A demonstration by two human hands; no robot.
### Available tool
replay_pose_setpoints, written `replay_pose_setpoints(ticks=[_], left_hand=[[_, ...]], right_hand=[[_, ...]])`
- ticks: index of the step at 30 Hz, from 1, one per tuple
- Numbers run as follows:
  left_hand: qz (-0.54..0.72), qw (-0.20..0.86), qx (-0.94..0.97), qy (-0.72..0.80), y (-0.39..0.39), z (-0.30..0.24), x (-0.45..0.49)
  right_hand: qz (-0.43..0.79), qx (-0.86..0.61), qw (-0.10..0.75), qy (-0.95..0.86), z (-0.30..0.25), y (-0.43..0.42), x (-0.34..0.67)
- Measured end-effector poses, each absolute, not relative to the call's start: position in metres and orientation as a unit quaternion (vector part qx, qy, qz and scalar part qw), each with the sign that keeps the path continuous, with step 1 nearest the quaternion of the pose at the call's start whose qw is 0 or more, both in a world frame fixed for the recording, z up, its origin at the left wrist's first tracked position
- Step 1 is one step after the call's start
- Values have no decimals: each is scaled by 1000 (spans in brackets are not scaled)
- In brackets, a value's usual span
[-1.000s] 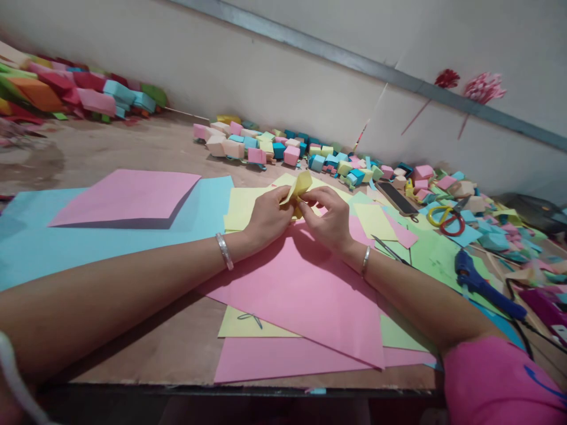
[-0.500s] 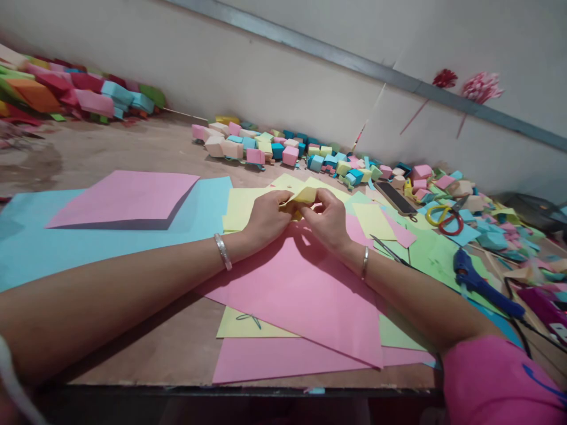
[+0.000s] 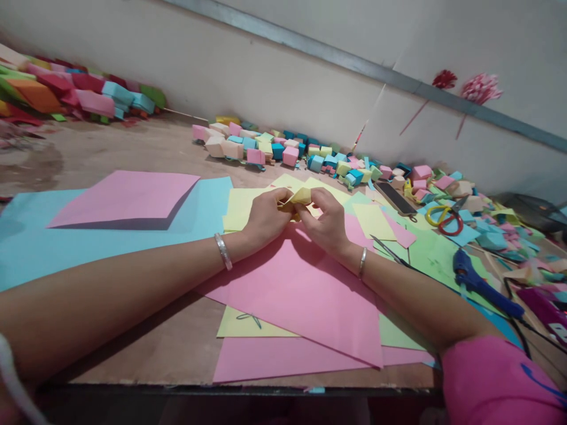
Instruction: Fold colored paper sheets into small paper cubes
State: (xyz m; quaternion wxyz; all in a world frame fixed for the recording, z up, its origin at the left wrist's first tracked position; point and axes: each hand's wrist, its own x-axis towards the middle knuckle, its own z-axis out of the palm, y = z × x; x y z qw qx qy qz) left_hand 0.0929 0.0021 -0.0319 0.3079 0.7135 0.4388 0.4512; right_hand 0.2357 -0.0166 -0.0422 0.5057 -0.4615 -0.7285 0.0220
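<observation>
A small piece of yellow paper (image 3: 301, 198), bent into a curve, is pinched between my two hands. My left hand (image 3: 269, 217) closes on its left side, the fingertips partly hidden behind the thumb. On the right side my right hand (image 3: 325, 219) grips it between thumb and fingers. Both hands are above a large pink sheet (image 3: 305, 289). Behind them lie pale yellow sheets (image 3: 239, 206). A yellow paper piece (image 3: 374, 222) and the blades of dark scissors (image 3: 390, 249) lie right of my right hand.
Folded paper blocks (image 3: 290, 156) line the wall. On the right are a phone (image 3: 395, 198), red-and-yellow-handled scissors (image 3: 447, 218) and a blue glue gun (image 3: 481, 286) with its cord. A pink sheet (image 3: 128, 195) rests on a light blue sheet (image 3: 57, 254) at the left.
The yellow paper has turned and curled a little more between my fingers. My right hand's fingers and wrist have shifted slightly to the left.
</observation>
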Motion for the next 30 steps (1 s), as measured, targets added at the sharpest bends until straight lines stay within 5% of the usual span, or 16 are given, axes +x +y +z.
replay_pose_setpoints(ticks=[22,30], left_hand=[[423,295,724,458,6,-36,92],[492,437,656,370,-1,-32,96]], right_hand=[[94,-476,529,-696,-44,-12,237],[159,-528,568,-611,-46,1,245]])
